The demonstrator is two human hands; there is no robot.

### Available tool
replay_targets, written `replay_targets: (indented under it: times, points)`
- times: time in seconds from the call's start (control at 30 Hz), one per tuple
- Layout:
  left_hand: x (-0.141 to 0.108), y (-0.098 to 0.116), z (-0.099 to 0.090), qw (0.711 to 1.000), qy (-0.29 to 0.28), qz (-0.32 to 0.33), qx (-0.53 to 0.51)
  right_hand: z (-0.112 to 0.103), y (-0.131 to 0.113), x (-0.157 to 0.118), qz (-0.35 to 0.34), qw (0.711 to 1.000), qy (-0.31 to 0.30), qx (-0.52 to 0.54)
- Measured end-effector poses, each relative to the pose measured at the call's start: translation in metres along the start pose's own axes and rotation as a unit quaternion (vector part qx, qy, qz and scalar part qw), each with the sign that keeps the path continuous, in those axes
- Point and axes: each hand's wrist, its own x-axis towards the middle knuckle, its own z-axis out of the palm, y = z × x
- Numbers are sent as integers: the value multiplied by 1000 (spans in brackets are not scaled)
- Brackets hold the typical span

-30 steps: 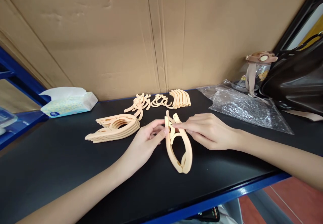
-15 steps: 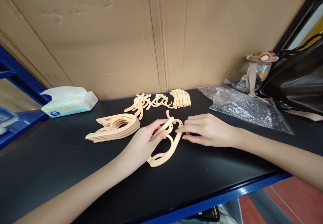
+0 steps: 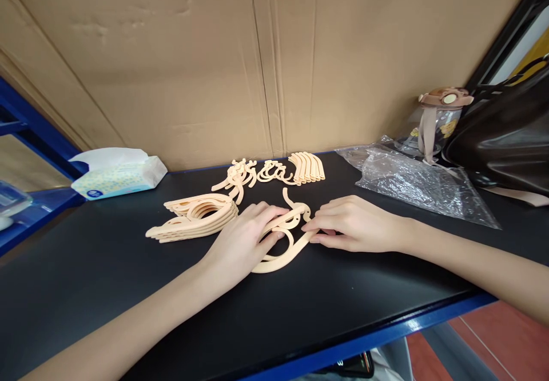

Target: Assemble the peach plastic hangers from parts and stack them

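Note:
A cream plastic folding hanger (image 3: 278, 264) lies low over the black table between my hands. My left hand (image 3: 242, 235) has its thumb and fingers closed round one hanger arm. With pinched fingers, my right hand (image 3: 349, 223) grips the end of the other arm. A curved cream hook (image 3: 289, 198) lies just beyond the hanger; whether it is joined to it I cannot tell. To the left rests a stack of folded hanger pieces (image 3: 193, 229). Farther back are a heap of small cream parts (image 3: 241, 174), several loose hooks (image 3: 274, 170) and a row of curved arms (image 3: 306, 167).
A tissue pack (image 3: 120, 175) sits at the back left. On the right are a crumpled clear plastic bag (image 3: 412, 181), a strapped drinking bottle (image 3: 441, 120) and a dark bag (image 3: 506, 129). Cardboard (image 3: 171, 72) stands behind the table, whose front edge is blue (image 3: 386, 335).
The hanger has turned and its arms have spread wider. The left-hand arm's end has shifted right, and the other arm's end has come lower and to the right under my right fingers.

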Motion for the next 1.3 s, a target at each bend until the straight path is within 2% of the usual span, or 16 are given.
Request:
replay_targets:
  times: [0.2, 0.33, 0.57, 0.73, 0.9, 1.17, 1.23, 1.3]
  points:
    - [-3, 0, 1, 999, 2, 23, 36, 0, 4, -1, 48, 999, 6, -4]
    - [-2, 2, 1, 993, -1, 37, 112, 1, 7, -1, 76, 997, -13, 5]
    - [-4, 5, -1, 945, 16, 83, 317, 0, 8, -1, 92, 995, 6, -47]
    - [-9, 8, -1, 951, -1, 62, 302, 0, 9, -1, 124, 991, 54, -22]
    - [-10, 8, -1, 955, -7, 57, 292, 2, 11, 1, 131, 991, 12, 17]
    - [-8, 11, -5, 922, -20, 33, 385, -3, 9, 1, 173, 984, -6, 51]
    - [-7, 13, -5, 924, -1, 46, 378, -4, 9, 1, 180, 980, -22, 80]
    - [-8, 15, -4, 939, 21, 79, 333, -6, 9, 1, 174, 979, -31, 102]
